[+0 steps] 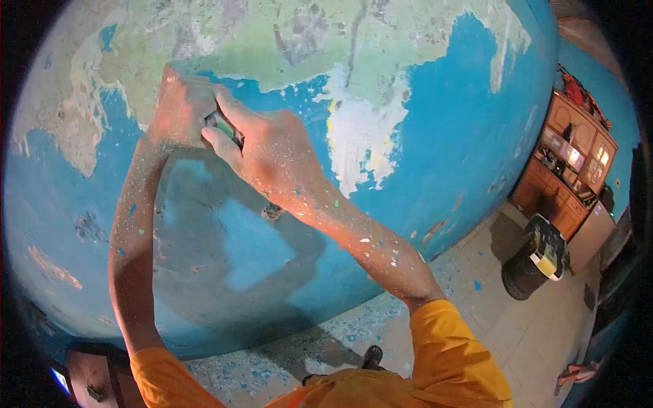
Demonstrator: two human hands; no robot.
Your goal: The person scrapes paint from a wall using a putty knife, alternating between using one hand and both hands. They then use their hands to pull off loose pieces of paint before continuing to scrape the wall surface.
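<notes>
Both hands meet against a blue wall (435, 149) whose paint is stripped in places, baring pale green and whitish patches. My right hand (272, 146) is closed, with thumb and forefinger around a scraper-like hand tool (223, 126). Only a dark-edged, greenish-grey bit of that tool shows between the hands; its working end is hidden. My left hand (182, 105) presses in from the left at the tool's other side. Its fingers look closed and somewhat blurred, and what they grip is covered. Paint flecks dot both forearms.
Paint chips (340, 333) litter the tiled floor below the wall. A black bucket (527, 272) with something pale and yellow at its rim stands at right. Behind it is a wooden cabinet (554, 194) with items on top. A brown piece of furniture (95, 377) sits at lower left.
</notes>
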